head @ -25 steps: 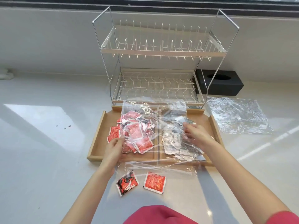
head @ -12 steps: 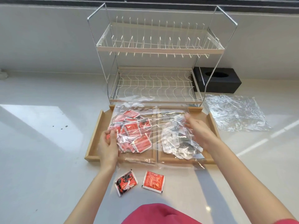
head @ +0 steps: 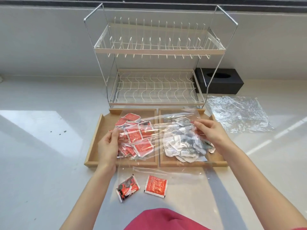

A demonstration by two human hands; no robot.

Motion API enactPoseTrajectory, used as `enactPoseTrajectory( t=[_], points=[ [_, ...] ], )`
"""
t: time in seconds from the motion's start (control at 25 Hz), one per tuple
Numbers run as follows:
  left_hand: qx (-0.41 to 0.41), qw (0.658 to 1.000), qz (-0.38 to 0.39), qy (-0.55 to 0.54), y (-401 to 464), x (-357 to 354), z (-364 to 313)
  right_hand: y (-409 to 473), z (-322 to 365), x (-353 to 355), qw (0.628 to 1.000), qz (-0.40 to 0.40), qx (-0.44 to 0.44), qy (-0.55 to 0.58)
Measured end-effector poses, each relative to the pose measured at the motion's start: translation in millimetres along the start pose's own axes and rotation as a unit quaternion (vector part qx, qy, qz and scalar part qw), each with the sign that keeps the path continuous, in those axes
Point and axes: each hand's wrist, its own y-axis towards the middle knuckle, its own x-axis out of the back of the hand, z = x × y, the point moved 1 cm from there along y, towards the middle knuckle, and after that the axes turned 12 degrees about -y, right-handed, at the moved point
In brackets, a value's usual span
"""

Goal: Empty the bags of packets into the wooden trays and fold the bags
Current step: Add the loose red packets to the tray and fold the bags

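Both hands pinch a clear plastic bag by its opposite ends: the left hand at the left edge, the right hand at the right, thumb and fingers closed on the film. The bag's long axis runs left to right, stretched above the two wooden trays, with its near part trailing onto the counter. Beneath it lie glossy red packets in the left tray and crinkled silver packets in the right. Two red packets lie on the counter, probably inside the bag's trailing part. A crumpled empty bag rests flat at far right.
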Motion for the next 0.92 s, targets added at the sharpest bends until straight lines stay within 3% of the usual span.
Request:
enactPoseTrajectory(
  t=[0.12, 0.2, 0.36, 0.52, 0.72, 0.92],
  points=[
    [-0.035, 0.999, 0.012, 0.029, -3, -7, -5, 0, 3, 5, 0.998, -0.061, -0.007, -0.027],
    [-0.060, 0.997, 0.033, 0.041, -5, -11, -11, -4, 2, 8, 0.998, -0.058, 0.002, -0.029],
    [-0.141, 0.978, 0.126, 0.085, -12, -20, -29, -15, 1, 17, 0.995, -0.005, 0.099, -0.028],
    [-0.131, 0.955, 0.224, 0.143, -22, -25, -37, -20, 3, 36, 0.987, -0.029, 0.156, -0.009],
    [-0.188, 0.950, 0.170, 0.183, -41, -56, -45, -19, -2, 75, 0.978, -0.114, 0.173, -0.014],
    [-0.221, 0.946, 0.148, 0.185, -54, -100, -54, -23, -16, 128, 0.973, -0.149, 0.165, -0.068]
  ],
)
